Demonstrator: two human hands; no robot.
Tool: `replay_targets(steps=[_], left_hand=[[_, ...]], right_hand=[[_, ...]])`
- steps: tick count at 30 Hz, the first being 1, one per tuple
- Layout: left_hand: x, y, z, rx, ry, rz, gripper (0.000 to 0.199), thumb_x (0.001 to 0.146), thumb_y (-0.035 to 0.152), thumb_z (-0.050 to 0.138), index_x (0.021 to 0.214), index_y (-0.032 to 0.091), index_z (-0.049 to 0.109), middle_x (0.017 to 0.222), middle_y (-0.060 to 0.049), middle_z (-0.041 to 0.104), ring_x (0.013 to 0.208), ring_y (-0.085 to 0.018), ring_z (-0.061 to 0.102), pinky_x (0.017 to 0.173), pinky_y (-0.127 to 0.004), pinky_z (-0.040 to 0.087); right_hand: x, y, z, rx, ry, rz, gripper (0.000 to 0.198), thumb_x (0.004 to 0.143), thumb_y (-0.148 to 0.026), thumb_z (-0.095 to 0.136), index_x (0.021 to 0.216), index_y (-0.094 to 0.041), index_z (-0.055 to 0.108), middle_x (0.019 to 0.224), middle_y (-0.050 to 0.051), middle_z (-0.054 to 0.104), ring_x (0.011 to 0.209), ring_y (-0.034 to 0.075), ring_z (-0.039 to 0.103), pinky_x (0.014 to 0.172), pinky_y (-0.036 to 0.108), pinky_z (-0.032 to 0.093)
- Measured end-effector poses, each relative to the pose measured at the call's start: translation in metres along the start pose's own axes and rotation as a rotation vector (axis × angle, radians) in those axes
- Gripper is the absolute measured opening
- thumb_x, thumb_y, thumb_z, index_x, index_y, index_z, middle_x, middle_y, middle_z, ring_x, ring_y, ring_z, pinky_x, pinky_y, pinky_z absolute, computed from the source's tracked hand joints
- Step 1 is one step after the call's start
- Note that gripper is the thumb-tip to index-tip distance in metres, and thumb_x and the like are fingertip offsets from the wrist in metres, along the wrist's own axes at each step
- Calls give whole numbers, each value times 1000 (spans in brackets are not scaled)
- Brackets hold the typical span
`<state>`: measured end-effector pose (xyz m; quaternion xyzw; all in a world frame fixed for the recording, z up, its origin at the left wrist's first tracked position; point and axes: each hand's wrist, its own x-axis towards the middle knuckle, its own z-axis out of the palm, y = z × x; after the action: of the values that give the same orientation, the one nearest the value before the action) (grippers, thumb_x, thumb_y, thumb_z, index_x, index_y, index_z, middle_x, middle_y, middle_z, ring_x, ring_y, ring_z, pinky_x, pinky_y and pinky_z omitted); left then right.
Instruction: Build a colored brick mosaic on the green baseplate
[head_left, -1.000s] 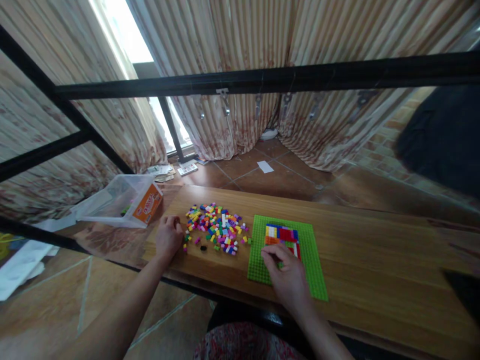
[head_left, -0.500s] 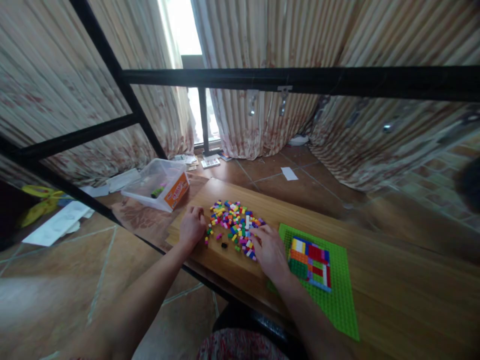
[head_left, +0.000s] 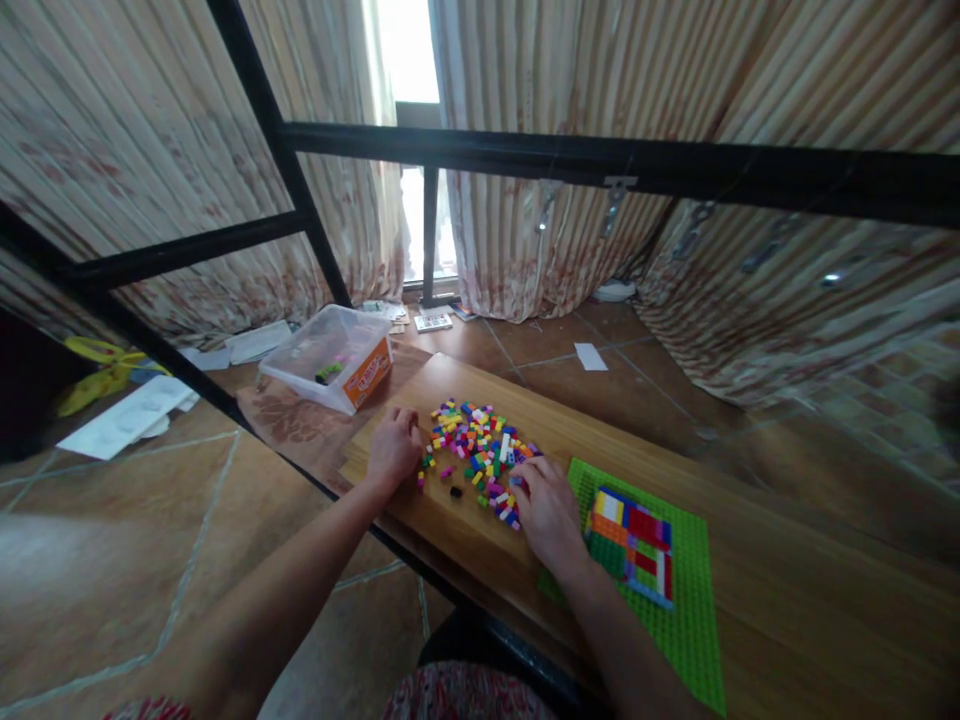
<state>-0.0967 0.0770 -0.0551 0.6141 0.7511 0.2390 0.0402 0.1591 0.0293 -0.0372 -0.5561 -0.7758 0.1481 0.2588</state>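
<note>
A loose heap of small colourful building bricks (head_left: 480, 445) lies on the wooden bench top. At its right edge, my right hand (head_left: 551, 505) pinches what looks like a light blue brick (head_left: 516, 481) between thumb and fingers. My left hand (head_left: 394, 447) rests at the heap's left side with fingers curled in, and whatever they hold is hidden. Right of my right hand lies a green baseplate (head_left: 694, 610), carrying a flat multicoloured brick build (head_left: 630, 540). One black brick (head_left: 456, 492) sits apart at the near side of the heap.
Beyond the left end of the bench top (head_left: 780, 600) stands a clear plastic box (head_left: 315, 370) with an orange label and a few pieces inside. A black metal frame (head_left: 525, 145) crosses ahead, before striped curtains (head_left: 510, 250). Papers (head_left: 590, 356) lie on the tiled floor.
The view has shifted slightly. My right hand's fingers have closed at the heap's edge, and a light blue brick now shows between them. My left hand stays beside the heap.
</note>
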Motion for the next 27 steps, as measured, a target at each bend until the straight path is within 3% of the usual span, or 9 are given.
replay_targets(steps=[4,10,15,17,19,22,27], left_hand=[[1,1,-1,32,10,7,26,88,21,44,101,17,66,108,-9,62,93,-21,61,79,-30,47],[4,-3,-1,72,21,29,30,89,26,42,103,17,66,108,-10,62,93,-23,62,80,-32,48],[7,-2,-3,105,26,16,30,88,29,42,104,20,66,112,-10,62,92,-24,62,78,-33,49],[7,0,-5,112,13,16,31,88,29,42,104,19,66,113,-11,62,94,-25,62,79,-34,49],[8,2,-7,118,0,13,32,87,29,41,104,18,66,114,-12,62,96,-27,62,80,-36,50],[9,3,-8,125,-1,12,32,86,29,41,103,18,65,115,-13,61,98,-28,62,81,-38,50],[9,4,-10,106,-2,32,32,85,29,43,104,17,65,114,-15,61,100,-30,61,86,-41,50]], right_hand=[[-7,-12,-8,79,33,37,16,89,-18,53,88,-21,68,92,6,67,92,23,56,84,35,43],[-41,-12,-39,406,253,176,22,91,-27,53,104,-24,71,100,4,70,93,18,63,85,31,49],[-77,38,-72,520,527,459,25,85,-40,60,96,-23,74,102,6,73,92,20,67,82,35,52],[-85,65,-82,527,610,608,29,81,-43,63,93,-20,74,95,7,75,86,21,68,82,37,53],[-88,89,-88,542,661,664,33,76,-46,66,91,-18,75,90,8,76,84,23,69,81,39,53],[-85,111,-90,550,659,663,34,74,-48,66,87,-17,75,86,8,76,82,23,69,80,39,53],[-77,119,-82,476,549,674,33,76,-44,61,89,-17,76,88,8,77,83,22,69,79,36,53]])
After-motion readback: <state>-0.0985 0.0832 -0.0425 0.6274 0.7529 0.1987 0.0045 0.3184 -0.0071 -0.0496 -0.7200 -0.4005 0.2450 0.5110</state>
